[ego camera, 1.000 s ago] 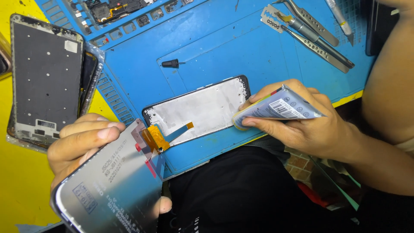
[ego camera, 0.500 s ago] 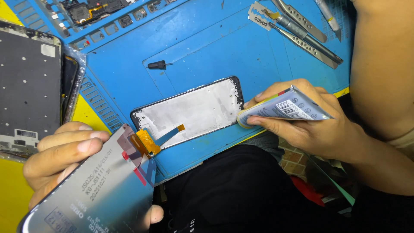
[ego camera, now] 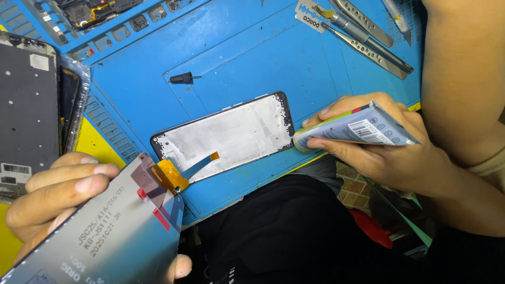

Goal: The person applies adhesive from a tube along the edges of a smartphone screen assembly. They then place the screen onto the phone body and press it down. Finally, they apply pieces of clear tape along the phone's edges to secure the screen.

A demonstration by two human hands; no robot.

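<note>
My left hand (ego camera: 55, 194) grips a grey display panel (ego camera: 113, 234) at the lower left, back side up, with an orange flex cable (ego camera: 171, 176) at its top corner. A black phone frame (ego camera: 226, 135) with a pale inner plate lies on the blue mat (ego camera: 252, 58), right beside that cable. My right hand (ego camera: 384, 150) holds a squeezed glue tube (ego camera: 357, 127), its tip touching the right end of the frame.
A small black cap (ego camera: 184, 79) lies on the mat above the frame. Metal tweezers and a pry tool (ego camera: 368, 37) plus a razor blade (ego camera: 307, 14) sit at the top right. Another phone body (ego camera: 29, 100) rests at the left, a circuit board (ego camera: 87, 10) at the top.
My left hand with the display panel has shifted left and down in view. The tube tip stays at the frame's right end. The view has slid slightly.
</note>
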